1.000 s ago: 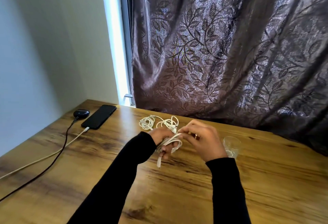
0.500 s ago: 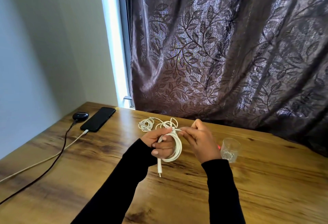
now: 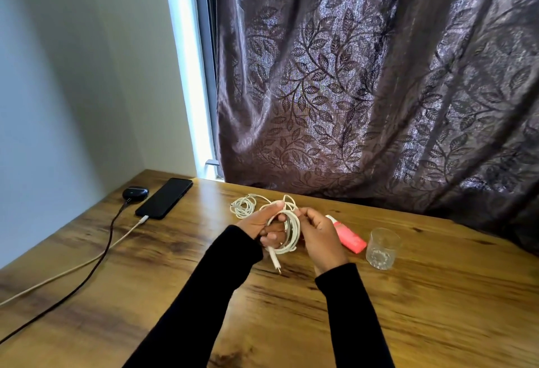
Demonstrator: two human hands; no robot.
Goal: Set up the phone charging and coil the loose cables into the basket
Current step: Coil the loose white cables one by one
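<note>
I have the white cable [image 3: 287, 229] up off the table [image 3: 408, 309], near its middle, wound into a flat ring of several turns. My left hand [image 3: 262, 226] grips the ring, thumb over the top arc and fingers [image 3: 272, 239] curled through the centre. My right hand [image 3: 319, 235] is closed on the ring's right side, pinching the strands near the top, where I judge the last free length is being fed in.

To finish this step well, I would keep the left grip firm so the turns do not spring apart, lay each new turn flush on the others at the same width, and tuck the free end under a turn before letting go.

The ring stands roughly upright, its long axis running top to bottom and its open face turned toward me. One plug end [image 3: 275, 262] hangs straight from the bottom of the ring, tip pointing down at the table and slightly right.

A second loose bundle of white cable [image 3: 243, 207] lies on the table just behind my hands, not yet coiled tightly. The phone [image 3: 164, 198] lies at the far left with a white lead [image 3: 87, 262] plugged in, so I judge charging is set up. I see no basket in view.
</note>
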